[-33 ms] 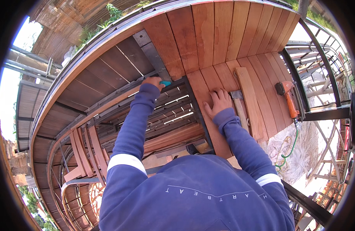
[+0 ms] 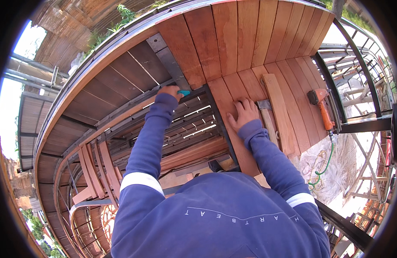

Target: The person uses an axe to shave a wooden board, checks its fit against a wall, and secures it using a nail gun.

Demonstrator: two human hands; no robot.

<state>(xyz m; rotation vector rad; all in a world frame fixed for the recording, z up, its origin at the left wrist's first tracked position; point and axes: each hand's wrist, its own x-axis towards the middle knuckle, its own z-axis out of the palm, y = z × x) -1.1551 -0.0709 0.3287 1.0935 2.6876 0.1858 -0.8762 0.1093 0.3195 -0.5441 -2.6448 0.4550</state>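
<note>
My left hand (image 2: 169,91) is closed around a small teal object (image 2: 184,93), whose kind I cannot make out. It rests by the dark metal frame (image 2: 175,69) at the corner of the open, unplanked section. My right hand (image 2: 245,113) lies flat with fingers spread on the reddish wooden planks (image 2: 237,88) of the seat-like surface. Just right of those fingers is a hammer (image 2: 269,122) with a dark head and wooden handle. A loose lighter board (image 2: 279,109) lies alongside the hammer, across the fitted planks.
An orange nail gun (image 2: 324,111) with a green air hose (image 2: 323,172) lies at the right edge of the planks. Below my left arm are open metal slats (image 2: 194,116) and stacked boards (image 2: 194,155). Several loose strips (image 2: 97,165) lean at left.
</note>
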